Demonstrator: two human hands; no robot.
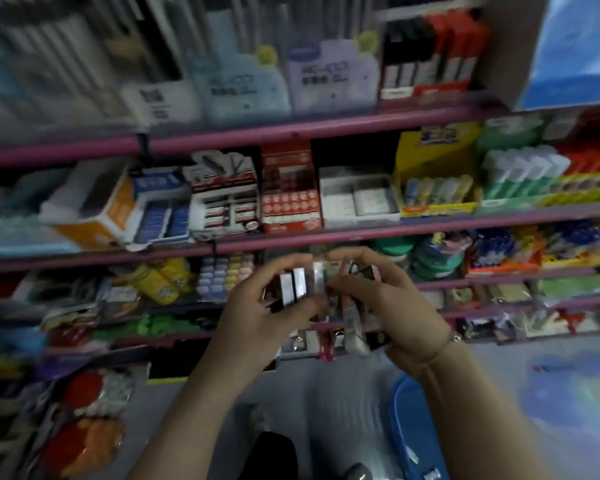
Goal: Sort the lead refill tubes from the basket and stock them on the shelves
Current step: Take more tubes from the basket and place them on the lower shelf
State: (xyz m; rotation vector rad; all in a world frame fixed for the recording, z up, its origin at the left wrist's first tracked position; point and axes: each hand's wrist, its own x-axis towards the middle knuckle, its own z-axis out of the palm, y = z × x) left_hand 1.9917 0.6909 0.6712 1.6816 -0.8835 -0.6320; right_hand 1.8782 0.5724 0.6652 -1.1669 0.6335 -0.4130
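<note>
Here, before the shelves (291, 133), with the blue basket (413, 427) low at right, both hands meet chest-high, the left hand (267, 306) gripping upright refill tubes (297, 284) and the right hand (388, 292) clutching longer packs (354, 327), touching side by side.

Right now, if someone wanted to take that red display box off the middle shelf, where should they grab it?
Probably by the two side walls of the red display box, reaching straight in from the front: it stands upright, taller than wide, wedged between neighbouring boxes, so only its front is open.
</note>
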